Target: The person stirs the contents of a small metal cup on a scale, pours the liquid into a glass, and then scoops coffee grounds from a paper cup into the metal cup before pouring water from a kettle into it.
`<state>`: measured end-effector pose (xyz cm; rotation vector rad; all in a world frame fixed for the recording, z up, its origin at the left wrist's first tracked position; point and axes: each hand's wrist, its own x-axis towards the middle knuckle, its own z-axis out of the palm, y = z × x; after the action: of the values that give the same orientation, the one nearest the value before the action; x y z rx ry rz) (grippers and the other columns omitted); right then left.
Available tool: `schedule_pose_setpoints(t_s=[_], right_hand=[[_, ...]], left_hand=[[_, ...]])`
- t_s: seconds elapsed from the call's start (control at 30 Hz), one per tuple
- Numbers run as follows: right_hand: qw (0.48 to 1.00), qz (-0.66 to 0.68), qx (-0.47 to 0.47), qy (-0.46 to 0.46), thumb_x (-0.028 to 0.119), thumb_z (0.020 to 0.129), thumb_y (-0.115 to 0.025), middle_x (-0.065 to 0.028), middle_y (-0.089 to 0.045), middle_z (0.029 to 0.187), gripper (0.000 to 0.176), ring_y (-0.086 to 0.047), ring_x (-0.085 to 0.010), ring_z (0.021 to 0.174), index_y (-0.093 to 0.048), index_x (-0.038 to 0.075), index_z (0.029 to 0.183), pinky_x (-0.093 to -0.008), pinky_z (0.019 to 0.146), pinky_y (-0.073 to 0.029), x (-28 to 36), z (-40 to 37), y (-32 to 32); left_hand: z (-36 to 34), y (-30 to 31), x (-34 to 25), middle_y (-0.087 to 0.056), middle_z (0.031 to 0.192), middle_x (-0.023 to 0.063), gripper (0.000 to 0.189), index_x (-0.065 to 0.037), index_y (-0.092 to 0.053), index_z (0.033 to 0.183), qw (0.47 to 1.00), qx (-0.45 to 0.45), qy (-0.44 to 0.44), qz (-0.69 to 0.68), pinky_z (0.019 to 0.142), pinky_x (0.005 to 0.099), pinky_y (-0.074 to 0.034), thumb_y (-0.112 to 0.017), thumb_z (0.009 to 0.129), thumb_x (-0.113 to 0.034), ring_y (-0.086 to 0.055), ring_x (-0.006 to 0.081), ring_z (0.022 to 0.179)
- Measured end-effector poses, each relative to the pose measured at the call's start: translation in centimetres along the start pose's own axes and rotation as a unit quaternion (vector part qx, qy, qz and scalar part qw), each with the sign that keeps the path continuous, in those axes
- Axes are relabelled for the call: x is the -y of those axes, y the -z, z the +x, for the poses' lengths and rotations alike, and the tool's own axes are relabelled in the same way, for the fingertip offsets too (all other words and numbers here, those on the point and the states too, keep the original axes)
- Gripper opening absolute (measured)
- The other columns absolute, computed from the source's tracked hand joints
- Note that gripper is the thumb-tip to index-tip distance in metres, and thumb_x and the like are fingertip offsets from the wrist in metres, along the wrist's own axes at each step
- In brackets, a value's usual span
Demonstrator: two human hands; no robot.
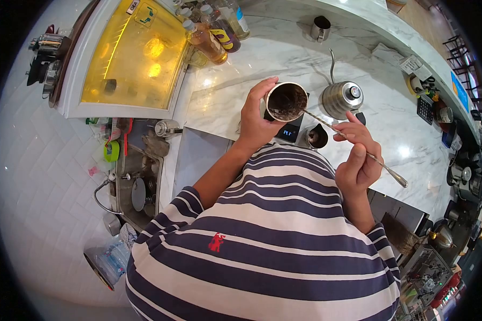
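Note:
Tilted toward me, a paper cup point(281, 88) with a pale rim has dark brown residue or powder coating its inside. My left hand point(254, 119) is wrapped round its side. Between the fingers of my right hand point(360, 156) is a long bar spoon point(327, 123) with a twisted shaft, its far end at the cup's right rim. Below the cup, partly hidden by it, sits a black scale point(290, 134) with a lit display. Beside the scale stands a small metal pitcher point(319, 137) with some powder inside. A steel gooseneck kettle point(343, 99) is just beyond the spoon.
Several bottles point(206, 41) stand at the back left beside a yellow-lit cabinet point(131, 59). Another metal pitcher point(321, 29) is at the back of the marble counter point(276, 45). A sink point(144, 184) lies to my left. A calculator point(425, 110) is at the right.

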<state>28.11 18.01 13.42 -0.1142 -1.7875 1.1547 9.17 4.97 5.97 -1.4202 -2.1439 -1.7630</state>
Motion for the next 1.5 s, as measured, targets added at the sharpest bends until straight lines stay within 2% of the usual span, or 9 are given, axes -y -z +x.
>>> schedule_pose_setpoints(t_s=[0.37,0.47,0.87,1.07,1.5], right_hand=[[0.999,0.006,-0.041,-0.011,0.012,0.11,-0.044,-0.0205,-0.073,0.095,0.02,-0.073,-0.0285,0.087,-0.059,-0.002,0.108,-0.0601,0.107,-0.046,-0.48,-0.22,-0.22],[1.0,0.001,-0.024,-0.009,0.013,0.11,-0.044,-0.0206,-0.073,0.096,0.022,-0.073,-0.0271,0.085,-0.059,-0.002,0.108,-0.0598,0.107,-0.047,-0.69,-0.31,-0.26],[0.997,0.024,-0.053,-0.056,0.018,0.112,-0.042,-0.021,-0.072,0.096,0.028,-0.072,-0.024,0.082,-0.058,-0.003,0.105,-0.0573,0.107,-0.048,-0.62,-0.55,-0.53],[0.998,-0.004,-0.046,-0.039,0.019,0.112,-0.043,-0.0212,-0.072,0.097,0.025,-0.072,-0.0233,0.082,-0.057,-0.001,0.108,-0.0576,0.107,-0.048,-0.6,-0.45,-0.42],[0.995,0.053,-0.055,-0.06,0.018,0.113,-0.039,-0.0221,-0.072,0.096,0.025,-0.071,-0.0226,0.081,-0.055,0.0,0.109,-0.0577,0.108,-0.048,-0.9,-0.78,-0.59]], left_hand=[[0.06,-0.12,0.5,-0.056,0.147,0.0206,0.087,-0.003,-0.043,0.141,1.0,0.004,0.027,-0.012,0.109,0.036,-0.051,-0.094,0.07,-0.002,-0.062,0.0274,0.13],[0.08,-0.13,0.39,-0.055,0.148,0.021,0.087,-0.002,-0.043,0.14,0.999,0.009,0.029,-0.018,0.11,0.0363,-0.051,-0.094,0.07,-0.001,-0.061,0.0273,0.13],[-0.15,-0.1,0.6,-0.054,0.149,0.0213,0.088,-0.001,-0.041,0.141,0.999,0.016,0.039,-0.026,0.111,0.0363,-0.049,-0.093,0.07,0.001,-0.06,0.0269,0.131],[-0.3,-0.08,0.68,-0.053,0.15,0.0213,0.088,-0.001,-0.042,0.142,0.999,0.013,0.035,-0.032,0.111,0.036,-0.05,-0.093,0.07,0.001,-0.06,0.0266,0.131],[-0.44,0.01,0.85,-0.053,0.15,0.0206,0.089,-0.002,-0.041,0.142,0.999,0.013,0.039,-0.034,0.112,0.0366,-0.049,-0.093,0.07,0.001,-0.059,0.0269,0.132]])
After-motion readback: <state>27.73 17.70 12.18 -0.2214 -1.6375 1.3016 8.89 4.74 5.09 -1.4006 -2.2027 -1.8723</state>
